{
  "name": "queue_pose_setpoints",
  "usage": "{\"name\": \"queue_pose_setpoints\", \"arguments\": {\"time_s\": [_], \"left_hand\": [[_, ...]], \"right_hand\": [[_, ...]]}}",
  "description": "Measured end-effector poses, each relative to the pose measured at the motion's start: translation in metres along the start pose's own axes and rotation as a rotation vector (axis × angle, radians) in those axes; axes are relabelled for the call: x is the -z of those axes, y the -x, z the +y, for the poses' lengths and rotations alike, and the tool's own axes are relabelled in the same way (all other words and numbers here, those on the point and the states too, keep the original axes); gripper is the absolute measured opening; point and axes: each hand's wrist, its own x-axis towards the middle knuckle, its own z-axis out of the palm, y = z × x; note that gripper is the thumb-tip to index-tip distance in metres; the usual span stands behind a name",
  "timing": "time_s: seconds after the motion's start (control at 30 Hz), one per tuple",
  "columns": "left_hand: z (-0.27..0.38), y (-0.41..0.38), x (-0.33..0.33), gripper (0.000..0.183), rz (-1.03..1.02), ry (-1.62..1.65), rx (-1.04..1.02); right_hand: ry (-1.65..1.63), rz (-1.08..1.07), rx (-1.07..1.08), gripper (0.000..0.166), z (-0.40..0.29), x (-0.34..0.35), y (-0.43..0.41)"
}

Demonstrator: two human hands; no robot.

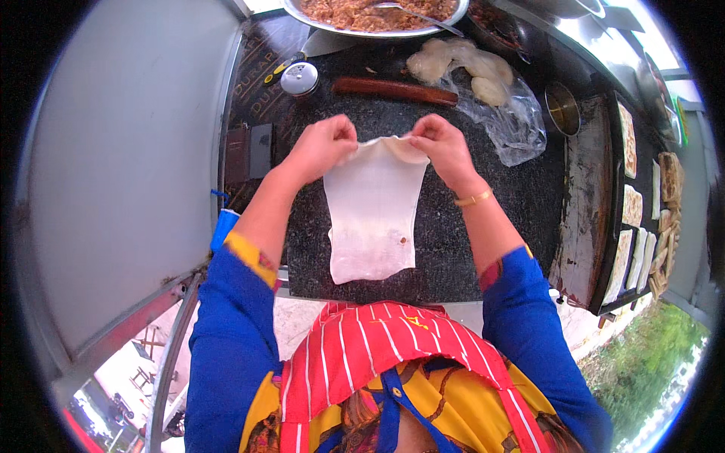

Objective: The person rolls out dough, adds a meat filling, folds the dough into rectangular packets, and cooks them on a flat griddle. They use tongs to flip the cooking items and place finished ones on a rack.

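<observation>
A thin, pale sheet of dough [374,209] stretches toward me over the dark speckled stone worktop [453,243]. Its far left corner is pinched in my left hand [324,146]. My right hand [444,150] grips the far right corner, where the edge folds over a little. The near part of the sheet rests on the stone and carries a small brown speck. Beyond my hands lies a reddish-brown rolling pin [396,92], apart from the dough.
At the back stands a metal bowl of reddish filling [379,14] with a spoon. Dough balls [490,76] sit on clear plastic [518,124]. A shaker [299,78] is at left. On the right, a griddle [609,249] holds several flatbreads [632,206], beside a metal cup [562,109].
</observation>
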Motion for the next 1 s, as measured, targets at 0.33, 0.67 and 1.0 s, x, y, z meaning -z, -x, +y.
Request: {"name": "queue_pose_setpoints", "arguments": {"time_s": [0.33,0.67,1.0], "left_hand": [[-0.004,0.229,-0.042,0.008,-0.035,-0.168,-0.289],[-0.087,0.252,-0.102,0.014,-0.088,-0.363,-0.412],[-0.099,0.278,-0.075,0.026,-0.212,-0.159,-0.161]], "right_hand": [[0.191,-0.053,0.106,0.01,-0.014,-0.009,0.219],[0.602,-0.198,0.483,0.019,0.046,-0.026,0.268],[1.021,-0.466,0.688,0.04,0.065,0.004,0.298]]}}
